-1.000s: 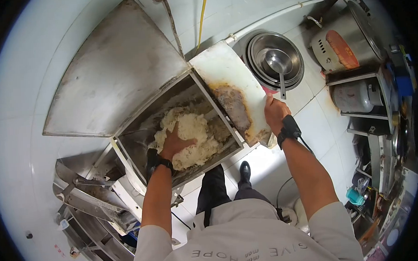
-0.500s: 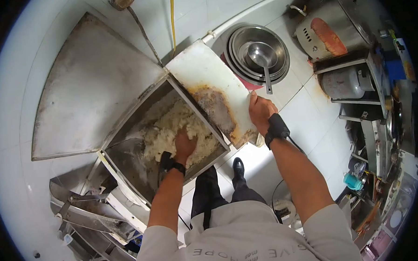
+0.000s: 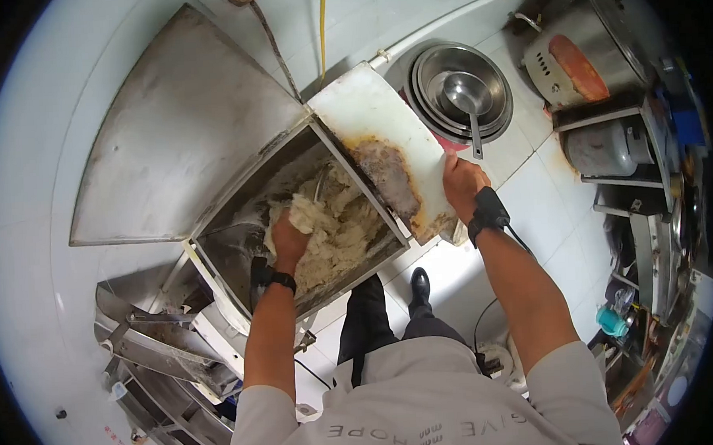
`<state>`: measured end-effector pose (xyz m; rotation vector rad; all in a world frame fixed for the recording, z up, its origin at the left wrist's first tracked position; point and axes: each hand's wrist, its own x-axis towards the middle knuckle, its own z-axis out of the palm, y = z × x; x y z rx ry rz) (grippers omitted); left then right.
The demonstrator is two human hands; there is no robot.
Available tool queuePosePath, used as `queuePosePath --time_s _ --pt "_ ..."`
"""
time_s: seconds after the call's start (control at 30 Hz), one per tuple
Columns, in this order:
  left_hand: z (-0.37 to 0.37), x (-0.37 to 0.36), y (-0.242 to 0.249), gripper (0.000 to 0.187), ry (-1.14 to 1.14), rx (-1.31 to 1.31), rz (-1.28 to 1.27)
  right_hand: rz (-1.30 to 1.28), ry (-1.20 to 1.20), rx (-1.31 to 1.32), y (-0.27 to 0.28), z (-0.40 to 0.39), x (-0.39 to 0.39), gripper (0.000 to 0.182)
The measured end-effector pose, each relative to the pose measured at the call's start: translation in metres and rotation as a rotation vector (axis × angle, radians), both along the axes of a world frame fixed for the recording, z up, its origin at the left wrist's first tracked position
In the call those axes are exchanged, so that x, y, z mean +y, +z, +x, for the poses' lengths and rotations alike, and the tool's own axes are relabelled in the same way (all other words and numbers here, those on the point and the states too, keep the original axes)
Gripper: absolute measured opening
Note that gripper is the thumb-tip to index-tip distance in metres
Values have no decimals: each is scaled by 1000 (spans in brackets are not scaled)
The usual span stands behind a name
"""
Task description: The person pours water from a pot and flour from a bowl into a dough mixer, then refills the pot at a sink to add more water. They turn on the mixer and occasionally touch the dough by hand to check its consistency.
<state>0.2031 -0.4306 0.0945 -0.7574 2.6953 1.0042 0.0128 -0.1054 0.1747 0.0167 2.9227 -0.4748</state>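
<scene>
My left hand [image 3: 291, 240] is inside the metal trough of a dough mixer [image 3: 240, 287], closed on pale, lumpy dough [image 3: 341, 231]. Its fingertips are partly hidden by the dough. A thin curved metal bar [image 3: 321, 184] sticks out of the dough near the far wall. My right hand [image 3: 464, 184] is closed over the outer edge of the mixer's white, rust-stained top panel [image 3: 367, 107]. Its fingers curl down on the far side, partly out of sight. The mixer's metal lid [image 3: 181, 131] stands open on the left.
Nested steel bowls [image 3: 495, 121] with a ladle [image 3: 469, 98] on top stand beyond my right hand. A large metal pot [image 3: 560, 62] and a gas cylinder [image 3: 600, 150] are at the right. Metal machinery [image 3: 150, 331] sits at lower left. A white pipe [image 3: 451, 23] runs along the wall.
My left hand has moved left through the dough, shifting and lifting a lump, and the metal bar now shows. My right hand stays on the panel edge. The whole view has shifted slightly.
</scene>
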Motion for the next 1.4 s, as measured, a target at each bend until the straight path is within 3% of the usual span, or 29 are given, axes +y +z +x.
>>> queuePosePath --time_s 0.07,0.13,0.23,0.3,0.33,0.4,0.43,0.5,0.53,0.6,0.63,0.93,1.03,1.1,1.13,1.2,1.23,1.27,1.33,1.4 --pt "0 -17 3 58 42 170 -138 -5 0 18 1 -4 0 57" --pt "8 -26 3 50 101 153 -138 -8 12 11 1 -2 1 58" --pt "20 -28 8 61 210 115 -156 11 -6 -7 8 0 -2 57" --pt "44 -32 -3 83 227 -11 235 10 -1 -11 7 -1 -3 57" --pt "55 -29 -5 83 225 -11 236 12 1 -14 5 -2 -2 57" --pt "73 -18 -1 112 3 -1 414 12 -2 1 2 -1 -1 57" --pt "76 -18 -3 112 1 -1 415 8 -3 19 2 -2 -2 57" --pt "77 -15 -7 128 -312 -229 -13 4 -1 22 1 -3 -2 57" --pt "78 -8 -11 128 -311 -233 -7 -2 5 23 1 -1 -1 57" --pt "48 21 18 136 -366 -565 -307 18 15 2 1 -1 -1 57" --pt "37 21 17 136 -368 -559 -309 35 16 -13 1 -3 -1 57" --pt "-30 69 -20 127 -622 -539 -352 -40 -10 35 1 -2 -2 56" --pt "-6 68 -96 111 -708 -441 -309 -14 -12 3 -3 -4 -2 55" --pt "37 48 -171 93 -789 -210 -515 -12 -10 16 -5 -5 -1 55" --pt "37 46 -165 93 -788 -214 -512 -12 -5 23 -6 -3 0 55" --pt "23 33 -117 82 -972 -703 -398 3 -6 12 -5 -4 -1 55" --pt "24 32 -77 76 -690 -594 -293 21 -16 3 -4 -4 -2 55" --pt "40 23 -76 76 -682 -597 -304 9 -11 4 -4 -4 -2 55" --pt "80 -6 -85 65 -375 137 -155 13 -22 -1 -4 -4 -1 55" --pt "88 -19 -71 56 -323 186 -292 -8 -1 -3 -3 -4 0 56"
